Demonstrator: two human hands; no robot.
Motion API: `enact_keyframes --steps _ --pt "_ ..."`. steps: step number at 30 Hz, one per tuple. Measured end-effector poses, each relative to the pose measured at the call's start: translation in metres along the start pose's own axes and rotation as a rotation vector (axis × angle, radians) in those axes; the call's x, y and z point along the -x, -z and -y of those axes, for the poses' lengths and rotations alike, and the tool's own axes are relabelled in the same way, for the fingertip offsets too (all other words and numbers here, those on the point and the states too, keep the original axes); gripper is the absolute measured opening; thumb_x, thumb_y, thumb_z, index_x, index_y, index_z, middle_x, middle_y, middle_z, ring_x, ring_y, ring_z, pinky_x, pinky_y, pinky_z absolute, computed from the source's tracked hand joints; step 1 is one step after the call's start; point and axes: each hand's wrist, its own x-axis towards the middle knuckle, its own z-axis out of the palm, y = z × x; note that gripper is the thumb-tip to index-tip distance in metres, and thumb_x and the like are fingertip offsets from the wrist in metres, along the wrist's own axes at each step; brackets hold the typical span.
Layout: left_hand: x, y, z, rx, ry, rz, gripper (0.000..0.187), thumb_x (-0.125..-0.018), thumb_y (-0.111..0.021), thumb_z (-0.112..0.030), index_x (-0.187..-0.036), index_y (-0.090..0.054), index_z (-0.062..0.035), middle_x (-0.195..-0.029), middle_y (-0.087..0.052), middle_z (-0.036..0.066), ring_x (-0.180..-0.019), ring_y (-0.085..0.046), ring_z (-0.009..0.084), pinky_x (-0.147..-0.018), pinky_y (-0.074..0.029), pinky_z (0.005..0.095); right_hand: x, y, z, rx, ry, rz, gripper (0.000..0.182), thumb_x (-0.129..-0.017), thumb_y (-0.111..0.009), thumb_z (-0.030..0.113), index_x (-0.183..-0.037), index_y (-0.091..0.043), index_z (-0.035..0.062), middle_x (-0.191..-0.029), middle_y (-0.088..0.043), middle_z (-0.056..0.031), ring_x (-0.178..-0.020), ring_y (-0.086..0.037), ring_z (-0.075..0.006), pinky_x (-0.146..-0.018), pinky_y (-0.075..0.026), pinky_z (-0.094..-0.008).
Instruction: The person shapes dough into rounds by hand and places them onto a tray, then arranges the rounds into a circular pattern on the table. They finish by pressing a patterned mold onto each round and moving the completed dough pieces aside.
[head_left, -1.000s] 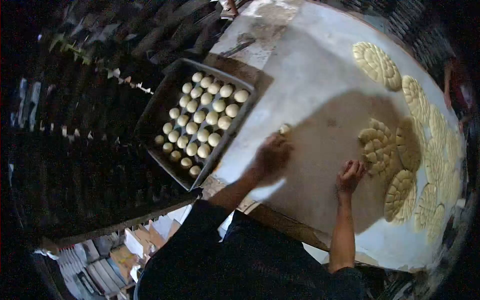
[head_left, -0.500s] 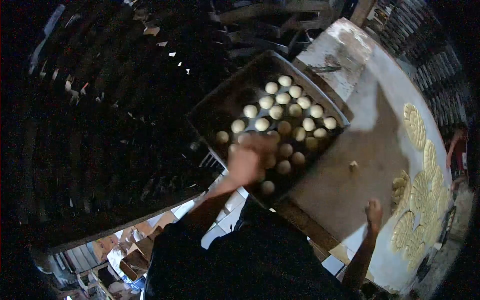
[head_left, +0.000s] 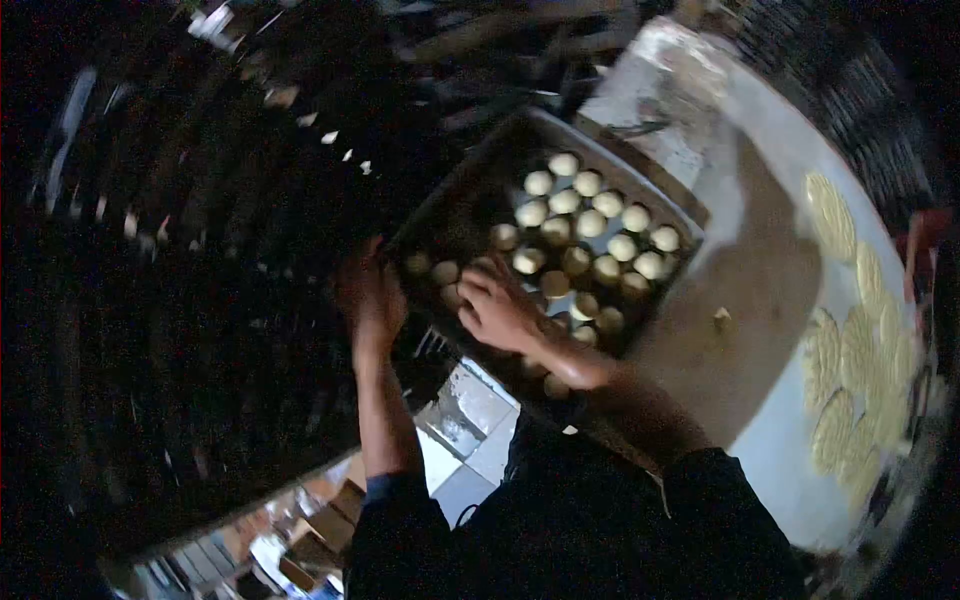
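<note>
among pale dough balls (head_left: pixel 586 183) in the tray (head_left: pixel 640 165), the right hand (head_left: pixel 492 308)

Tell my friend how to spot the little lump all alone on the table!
Find the big pale table on the right. Look at its shadowed part, between the dark tray of round balls and the flat, patterned dough pieces. The small yellowish lump lies there by itself, outside the tray and far smaller than the flat pieces.

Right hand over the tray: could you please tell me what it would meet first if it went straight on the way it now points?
The right hand would probably meet the dough balls just beyond its fingers, though its height above the tray is unclear.
</note>
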Motion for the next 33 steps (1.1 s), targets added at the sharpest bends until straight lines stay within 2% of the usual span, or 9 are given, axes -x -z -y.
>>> enact_keyframes --steps 3,7,11,13,17,21,26,30,33 --pt "0.004 0.009 -0.082 0.182 -0.038 -0.024 0.034 -0.079 -0.068 -0.006 -0.112 -0.06 0.0006 -0.107 -0.063 0.021 -0.099 -0.062 0.0351 -0.086 -0.048 0.042 0.071 0.095 -0.018 0.023 0.081 -0.271 0.017 -0.075 -0.065 0.008 -0.09 -0.058 0.0039 -0.094 -0.058 -0.0136 -0.085 -0.058 -0.0294 -0.08 -0.049 -0.0392" --pt "0.024 -0.079 -0.25 0.539 -0.329 0.186 0.036 -0.077 -0.074 -0.01 -0.109 -0.06 0.0004 -0.101 -0.063 0.017 -0.091 -0.062 0.0299 -0.081 -0.05 0.0421 0.223 0.191 -0.079 0.327 -0.382 -0.549 0.013 -0.079 -0.065 0.013 -0.082 -0.055 0.0051 -0.078 -0.054 -0.0111 -0.08 -0.054 -0.0302 -0.084 -0.042 -0.0447" --pt "0.082 -0.187 -0.445 0.85 -0.887 0.871 0.053 -0.077 -0.079 -0.029 -0.12 -0.059 -0.005 -0.118 -0.06 0.015 -0.103 -0.06 0.0304 -0.082 -0.052 0.04 0.406 0.27 -0.131 0.722 -0.66 -0.707 0.023 -0.083 -0.062 0.025 -0.073 -0.054 0.0064 -0.074 -0.052 -0.0122 -0.077 -0.053 -0.0325 -0.076 -0.04 -0.0452" --pt "0.107 -0.239 -0.532 0.781 -0.778 1.548 0.061 -0.079 -0.076 -0.041 -0.126 -0.057 -0.0063 -0.124 -0.057 0.014 -0.103 -0.06 0.0302 -0.078 -0.053 0.0392 0.515 0.293 -0.138 0.695 -0.891 -0.764 0.021 -0.081 -0.061 0.025 -0.075 -0.053 0.0062 -0.076 -0.053 -0.0137 -0.078 -0.052 -0.0349 -0.076 -0.038 -0.0464" --pt "0.153 -0.37 -0.653 0.611 -0.407 1.272 0.064 -0.082 -0.07 -0.049 -0.127 -0.056 -0.0059 -0.115 -0.063 0.017 -0.106 -0.061 0.03 -0.077 -0.053 0.0412 0.617 0.33 -0.098 0.624 -1.012 -0.871 0.017 -0.079 -0.061 0.021 -0.078 -0.052 0.0063 -0.078 -0.051 -0.0146 -0.079 -0.05 -0.0363 -0.073 -0.036 -0.0472" --pt "0.194 -0.401 -0.706 0.224 -0.826 0.901 0.055 -0.084 -0.07 -0.042 -0.117 -0.056 -0.0004 -0.099 -0.066 0.013 -0.088 -0.064 0.0274 -0.077 -0.052 0.0398 0.635 0.348 -0.092 0.775 -1.144 -0.934 0.015 -0.078 -0.061 0.019 -0.077 -0.052 0.0071 -0.078 -0.051 -0.0129 -0.079 -0.05 -0.035 -0.073 -0.035 -0.0472" --pt "0.213 -0.402 -0.682 0.895 0.025 1.103 0.059 -0.083 -0.072 -0.035 -0.116 -0.045 0.0045 -0.097 -0.059 0.018 -0.093 -0.058 0.0314 -0.087 -0.047 0.0423 0.632 0.343 -0.102 0.812 -1.108 -1.061 0.021 -0.078 -0.062 0.025 -0.072 -0.051 0.0087 -0.071 -0.05 -0.0094 -0.072 -0.051 -0.0302 -0.072 -0.036 -0.0423" --pt "0.221 -0.457 -0.593 0.846 -0.213 0.855 0.063 -0.085 -0.07 -0.035 -0.121 -0.037 0.0048 -0.11 -0.053 0.019 -0.1 -0.054 0.0276 -0.087 -0.046 0.0392 0.644 0.337 -0.115 0.916 -0.987 -1.109 0.021 -0.079 -0.062 0.024 -0.071 -0.051 0.008 -0.071 -0.051 -0.0091 -0.068 -0.051 -0.0294 -0.07 -0.035 -0.0413" --pt "0.251 -0.349 -0.583 0.626 -0.22 0.74 0.059 -0.09 -0.066 -0.033 -0.125 -0.036 0.0025 -0.114 -0.051 0.017 -0.098 -0.053 0.0237 -0.082 -0.048 0.0364 0.619 0.352 -0.095 0.723 -1.038 -1.112 0.023 -0.082 -0.062 0.025 -0.072 -0.053 0.0064 -0.07 -0.051 -0.0097 -0.067 -0.052 -0.0271 -0.069 -0.038 -0.0403"
